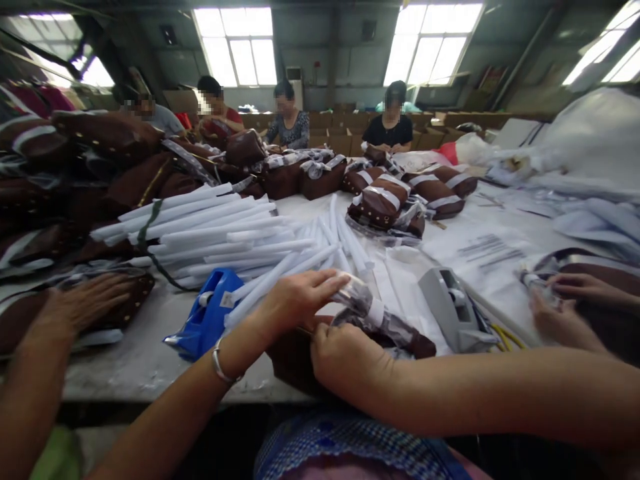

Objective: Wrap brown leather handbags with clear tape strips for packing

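At the table's front edge lies a brown bag (pixel 290 360), with a plastic-wrapped strap (pixel 373 308) and a white band across its top. My left hand (pixel 300 297), a silver bangle at its wrist, reaches over the bag, its fingers closed on the wrapped strap's near end. Just below it my right hand (pixel 350 353) is curled tight at the bag's upper edge; its fingertips are hidden, and it seems to grip the bag's rim. A blue tape dispenser (pixel 207 317) stands left of the bag, a grey tape dispenser (pixel 450 310) right of it.
White paper rolls (pixel 220 227) lie heaped beyond the bag. Brown bags (pixel 115 133) are piled at the left, others (pixel 385 200) at the back. Co-workers' hands (pixel 95 297) rest on a bag at left and handle wrapping (pixel 565 303) at right. Several people sit across the table.
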Tool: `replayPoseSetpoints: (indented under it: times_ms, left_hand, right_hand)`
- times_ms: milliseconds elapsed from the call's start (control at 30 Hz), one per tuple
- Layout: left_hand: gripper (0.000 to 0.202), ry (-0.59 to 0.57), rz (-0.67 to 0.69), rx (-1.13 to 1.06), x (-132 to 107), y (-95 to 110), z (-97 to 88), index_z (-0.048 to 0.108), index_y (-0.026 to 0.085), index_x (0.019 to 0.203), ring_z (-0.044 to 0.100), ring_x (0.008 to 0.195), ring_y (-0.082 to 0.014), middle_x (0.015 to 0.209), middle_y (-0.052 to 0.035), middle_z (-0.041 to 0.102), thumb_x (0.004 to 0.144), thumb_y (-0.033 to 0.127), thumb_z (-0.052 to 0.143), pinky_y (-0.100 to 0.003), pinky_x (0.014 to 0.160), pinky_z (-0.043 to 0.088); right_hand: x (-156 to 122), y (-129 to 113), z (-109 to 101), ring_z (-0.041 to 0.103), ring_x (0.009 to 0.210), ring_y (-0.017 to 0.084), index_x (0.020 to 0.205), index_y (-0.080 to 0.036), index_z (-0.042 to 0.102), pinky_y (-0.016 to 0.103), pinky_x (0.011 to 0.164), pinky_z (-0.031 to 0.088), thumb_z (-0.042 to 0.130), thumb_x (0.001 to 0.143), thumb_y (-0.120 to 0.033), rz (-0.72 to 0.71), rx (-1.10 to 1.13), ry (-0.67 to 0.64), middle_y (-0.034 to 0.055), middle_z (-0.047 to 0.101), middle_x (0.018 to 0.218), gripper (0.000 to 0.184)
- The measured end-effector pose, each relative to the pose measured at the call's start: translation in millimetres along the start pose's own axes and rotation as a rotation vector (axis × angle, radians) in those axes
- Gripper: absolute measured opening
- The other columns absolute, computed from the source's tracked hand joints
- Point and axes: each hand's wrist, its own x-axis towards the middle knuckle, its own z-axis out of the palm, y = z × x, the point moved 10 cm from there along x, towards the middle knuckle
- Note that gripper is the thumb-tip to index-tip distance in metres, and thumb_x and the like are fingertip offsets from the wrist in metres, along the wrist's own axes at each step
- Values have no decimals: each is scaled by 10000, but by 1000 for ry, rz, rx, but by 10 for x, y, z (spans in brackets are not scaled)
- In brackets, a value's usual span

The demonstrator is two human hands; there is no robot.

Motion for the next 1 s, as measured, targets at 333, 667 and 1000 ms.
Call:
replayPoseSetpoints:
  times_ms: [333,667,1000]
  left_hand:
    - [389,199,-258,55,-39,-168,22,563,212,1365,689,1088,-193,1237,-64,709,980,271,562,-263,867,558]
    - [239,119,-24,78,-536,374,96,615,167,1186,691,987,-184,1070,-57,744,955,224,589,-299,911,518]
    - [365,-121,-115,146,-617,221,415,632,196,867,628,645,-155,690,-4,641,991,498,468,-270,634,432]
  right_hand:
    - [-220,290,-9,644,739,231,955,-70,709,313,509,473,509,927,-76,-45,-44,-13,147,687,891,203]
    - [-407,407,120,599,797,209,1021,-82,680,321,526,403,497,963,-102,-247,-80,44,120,666,951,193]
    - [-579,580,153,584,814,182,1148,-80,640,326,566,368,463,1007,-153,-450,-151,145,106,677,1008,238]
